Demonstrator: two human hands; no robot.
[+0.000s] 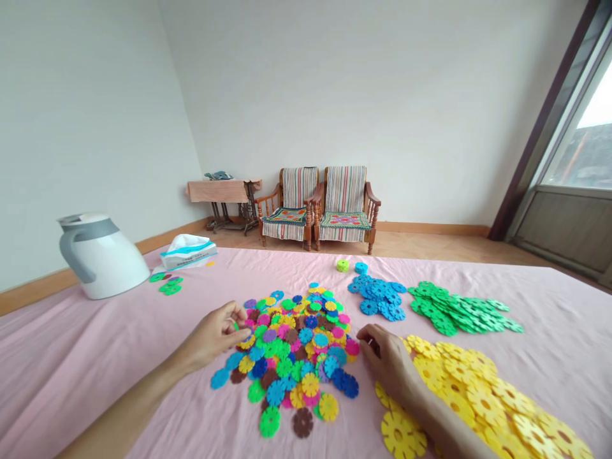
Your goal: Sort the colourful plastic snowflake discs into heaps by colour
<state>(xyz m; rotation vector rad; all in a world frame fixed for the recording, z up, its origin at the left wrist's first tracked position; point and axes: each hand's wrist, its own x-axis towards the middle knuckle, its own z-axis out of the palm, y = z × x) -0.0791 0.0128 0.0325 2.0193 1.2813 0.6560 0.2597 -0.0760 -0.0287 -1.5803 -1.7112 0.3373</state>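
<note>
A heap of mixed snowflake discs (287,341) in several colours lies between my hands. My left hand (224,328) is at the heap's left edge, its thumb and fingers loosely bent and apart. A green disc shows partly between them; I see no grip on it. On the heap's right side, my right hand (389,363) has its fingers curved downward with a gap at the thumb. Its fingertips are beside a pink disc (352,347), and nothing held is visible. Larger yellow discs (485,405) lie in a pile beside and beneath my right forearm.
Blue discs (377,296) and green discs (459,309) form separate piles. Small green (342,265) and blue (361,268) stacks stand behind. A white jug (112,261), a tissue pack (189,252) and a few loose discs (171,285) are on the left of the pink cloth (201,421).
</note>
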